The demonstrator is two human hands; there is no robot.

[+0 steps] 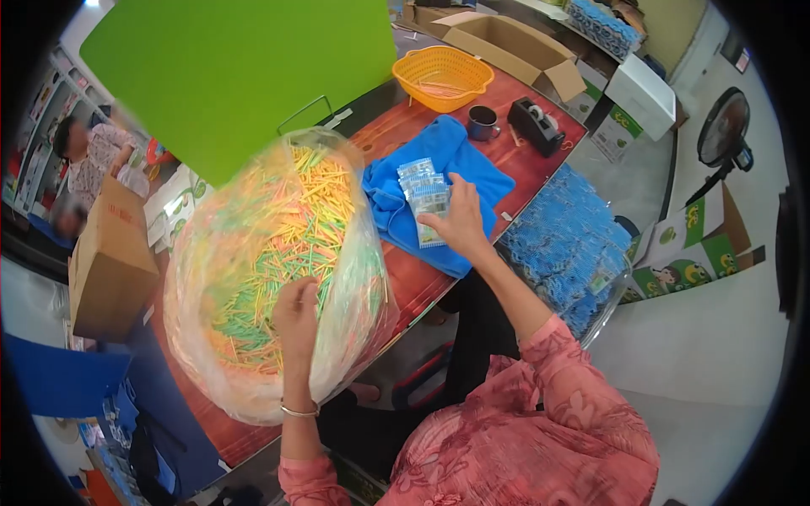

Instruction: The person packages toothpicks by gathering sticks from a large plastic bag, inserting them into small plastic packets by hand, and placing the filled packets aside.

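My left hand (297, 314) reaches into a large clear plastic bag (240, 403) on the table. Its fingers are curled just above thin sticks (316, 198) in yellow, green and orange; whatever they may hold is hidden. My right hand (462, 218) is at a fanned stack of small printed packets (429, 202), with the thumb across the front one and the fingers along the right edge. Beneath the packets lies a crumpled blue towel (489, 179).
A yellow basket (443, 78), a dark mug (483, 123) and a black tape dispenser (536, 126) stand on the red table (396, 291). Blue packets fill a clear container (565, 244) at right. A cardboard box (111, 261) stands left; another person (101, 156) is beyond it.
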